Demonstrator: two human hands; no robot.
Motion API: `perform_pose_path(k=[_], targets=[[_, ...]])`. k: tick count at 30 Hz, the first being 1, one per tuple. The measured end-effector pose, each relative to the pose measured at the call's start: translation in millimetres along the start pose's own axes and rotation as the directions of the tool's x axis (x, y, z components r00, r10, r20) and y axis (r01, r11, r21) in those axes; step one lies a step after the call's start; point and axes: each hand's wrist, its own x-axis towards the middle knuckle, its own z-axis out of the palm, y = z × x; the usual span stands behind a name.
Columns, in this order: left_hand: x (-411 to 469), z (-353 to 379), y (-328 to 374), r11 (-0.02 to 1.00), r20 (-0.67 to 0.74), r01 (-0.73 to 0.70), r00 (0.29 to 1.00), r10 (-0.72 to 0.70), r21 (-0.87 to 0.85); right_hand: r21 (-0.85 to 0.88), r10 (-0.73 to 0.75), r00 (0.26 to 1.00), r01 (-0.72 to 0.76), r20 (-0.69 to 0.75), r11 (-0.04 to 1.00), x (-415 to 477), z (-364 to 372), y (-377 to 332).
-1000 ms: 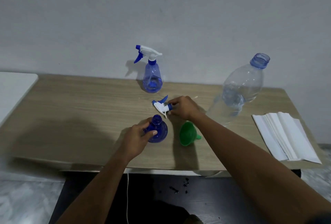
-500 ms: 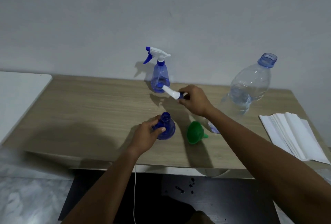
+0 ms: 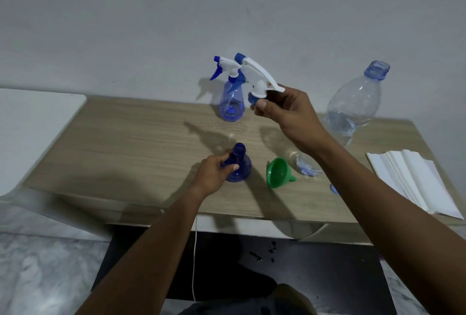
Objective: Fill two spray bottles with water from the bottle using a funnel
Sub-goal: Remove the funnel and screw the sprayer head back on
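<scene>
Open spray bottle, capped spray bottle behind, tipped green funnel, water bottle

Showing two bare forearms, uncovered along the full visible length, ending in left hand and right hand, both bare. Wearing a dark garment, partly showing between the forearms.

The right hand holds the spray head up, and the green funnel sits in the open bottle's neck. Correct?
No. In the head view the green funnel lies on the table beside the open bottle; the right hand does hold the spray head up.
</scene>
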Motion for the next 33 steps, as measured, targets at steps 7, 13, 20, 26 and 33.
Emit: perform_pose_path(k=[7, 13, 20, 26, 33], targets=[[-1, 0, 1, 1.0, 0.007, -0.008, 1.0, 0.008, 0.008, 0.038, 0.075, 0.997, -0.075, 0.012, 0.996, 0, 14, 24], [0, 1, -2, 0.999, 0.0, -0.041, 0.999, 0.041, 0.019, -0.13, 0.174, 0.978, -0.16, 0.111, 0.979, -13, 20, 77], [0, 2, -1, 0.999, 0.002, -0.046, 0.999, 0.046, 0.003, -0.213, 0.209, 0.959, -0.168, 0.189, 0.962, -27, 20, 96], [-3, 3, 4, 0.999, -0.015, -0.05, 0.999, 0.051, 0.016, -0.322, 0.194, 0.95, -0.109, 0.245, 0.94, -23, 15, 97], [-4, 3, 5, 0.998, -0.018, -0.049, 0.999, 0.05, 0.031, -0.405, 0.196, 0.949, -0.083, 0.248, 0.911, -20, 12, 100]])
